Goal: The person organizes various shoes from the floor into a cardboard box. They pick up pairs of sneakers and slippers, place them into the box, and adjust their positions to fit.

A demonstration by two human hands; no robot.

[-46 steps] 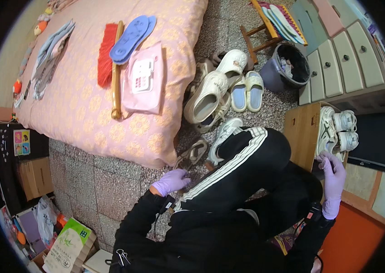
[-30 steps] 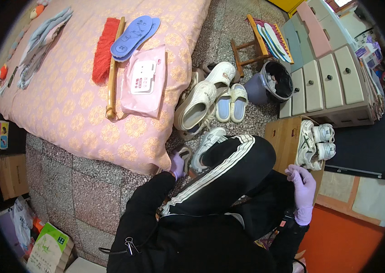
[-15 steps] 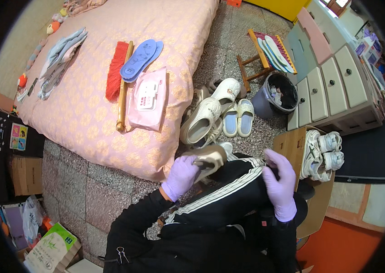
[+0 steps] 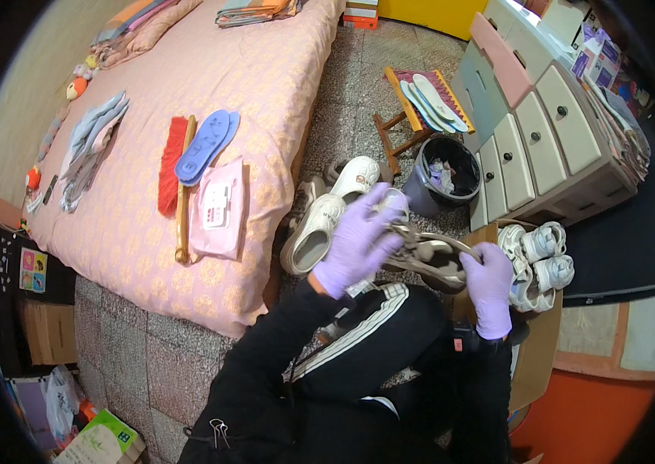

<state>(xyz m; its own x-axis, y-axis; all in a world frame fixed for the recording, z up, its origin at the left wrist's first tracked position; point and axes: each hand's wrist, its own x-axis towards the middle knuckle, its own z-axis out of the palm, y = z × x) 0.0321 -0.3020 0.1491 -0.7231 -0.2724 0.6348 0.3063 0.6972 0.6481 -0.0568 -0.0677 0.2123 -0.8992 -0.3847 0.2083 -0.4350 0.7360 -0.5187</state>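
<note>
A grey-brown lace-up shoe (image 4: 445, 271) is held up above my knees. My right hand (image 4: 488, 286) grips its heel end, thumb and fingers closed on the collar. Over the toe and laces, my left hand (image 4: 358, 243) has its fingers spread, close to or touching the shoe; the exact contact is hidden. Just beyond my left hand stand white clogs, one (image 4: 313, 236) near the bed and another (image 4: 360, 176) farther back. A slipper with a pale blue insole shows partly behind my left fingers. Both hands wear lilac gloves.
To the left is a bed (image 4: 150, 69) with blue insoles (image 4: 205, 147), a red-bristled brush (image 4: 180, 182) and a wipes pack (image 4: 223, 232). A bin (image 4: 436, 189), a stool (image 4: 420, 116) with insoles, and drawers stand ahead right. White shoes (image 4: 536, 255) sit on a cardboard box at right.
The shoe has passed from my left hand's grip to my right hand and moved right. My left hand has moved up and right, its fingers now spread. The view has shifted slightly.
</note>
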